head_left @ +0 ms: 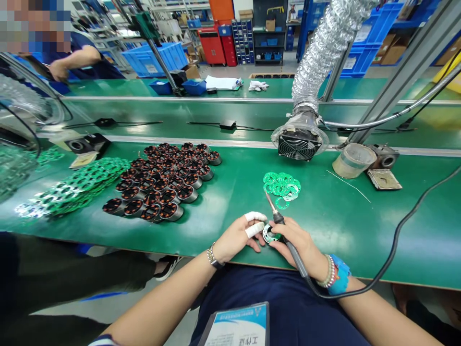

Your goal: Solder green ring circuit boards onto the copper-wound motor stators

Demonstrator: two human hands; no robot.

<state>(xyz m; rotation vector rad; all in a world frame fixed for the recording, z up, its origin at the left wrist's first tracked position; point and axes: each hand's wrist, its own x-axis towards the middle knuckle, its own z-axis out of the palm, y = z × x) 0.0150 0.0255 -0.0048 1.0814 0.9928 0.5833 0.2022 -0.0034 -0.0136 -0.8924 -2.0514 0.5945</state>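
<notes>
Near the front edge of the bench, my left hand (248, 231), with white covers on two fingertips, grips the side of a ring-shaped circuit board (271, 234). Whether a motor part sits beneath that board, I cannot tell. My right hand (300, 242) holds a soldering iron (292, 251) across its palm, the tip pointing up and away from me. Fingers of this hand also touch the board's right side. Just beyond the tip lies a loose pile of green ring circuit boards (283, 184). Copper-wound motor stators (169, 179) stand in rows to the left.
Stacked green circuit board panels (86, 185) lie at far left. A fume extractor fan (299, 145) hangs at the back. Right of it are a cloudy tub (354, 160), an iron stand (385, 163) and a thin solder wire (348, 185). A black cable (391, 254) loops at right. A co-worker (84, 57) is across the bench.
</notes>
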